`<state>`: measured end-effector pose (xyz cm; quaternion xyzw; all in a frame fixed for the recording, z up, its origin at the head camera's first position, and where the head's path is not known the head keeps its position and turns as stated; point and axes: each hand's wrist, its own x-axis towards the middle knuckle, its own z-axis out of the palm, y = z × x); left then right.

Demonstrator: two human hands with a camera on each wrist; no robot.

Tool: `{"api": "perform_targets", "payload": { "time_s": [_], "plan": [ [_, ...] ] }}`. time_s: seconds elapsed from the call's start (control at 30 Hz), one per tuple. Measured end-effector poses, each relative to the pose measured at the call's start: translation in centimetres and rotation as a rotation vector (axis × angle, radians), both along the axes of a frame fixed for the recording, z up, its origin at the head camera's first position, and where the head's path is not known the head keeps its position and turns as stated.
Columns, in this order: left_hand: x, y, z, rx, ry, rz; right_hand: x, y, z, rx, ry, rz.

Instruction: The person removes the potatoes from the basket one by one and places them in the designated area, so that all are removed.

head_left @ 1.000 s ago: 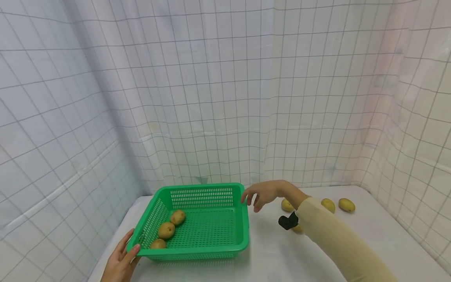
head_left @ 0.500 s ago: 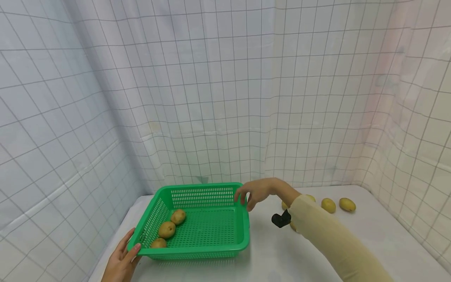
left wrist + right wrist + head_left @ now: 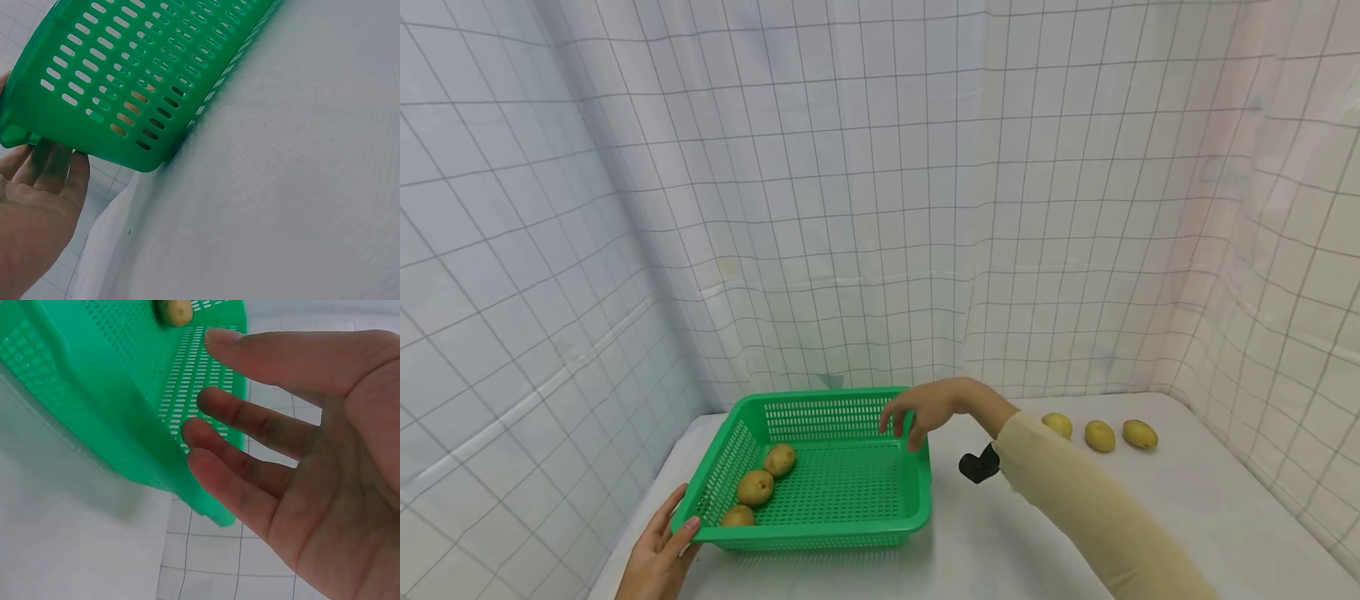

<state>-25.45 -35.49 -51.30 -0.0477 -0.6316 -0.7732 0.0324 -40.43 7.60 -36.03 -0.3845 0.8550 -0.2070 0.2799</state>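
A green plastic basket sits on the table with three potatoes along its left side; one potato lies in the middle of that row. My left hand grips the basket's near left corner, thumb over the rim. In the left wrist view, the fingers reach beneath the rim from outside. Over the basket's far right corner hovers my right hand, fingers loosely bent and holding nothing. The right wrist view shows its palm and separated fingers near the green rim, with one potato beyond.
To the right, near the back of the white table, lie more potatoes: a left one, a middle one and a right one. A black band shows at my right wrist. White gridded curtains enclose the table.
My right hand has moved left, from beside the basket's right rim to above its far right corner. The left hand and basket stay almost still.
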Motion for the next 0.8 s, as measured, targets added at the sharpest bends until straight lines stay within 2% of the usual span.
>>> {"api": "perform_targets", "payload": {
  "time_s": [0.23, 0.7, 0.8],
  "plan": [
    [0.0, 0.0, 0.1, -0.002, -0.01, 0.003, -0.1, -1.7, -0.1, -0.024, -0.008, 0.046],
    [0.3, 0.2, 0.2, -0.007, -0.002, 0.004, 0.0, -5.4, -0.5, 0.033, 0.036, 0.129],
    [0.4, 0.1, 0.3, -0.005, 0.004, -0.001, 0.1, -6.2, -0.5, 0.019, 0.032, 0.143]
  ]
}}
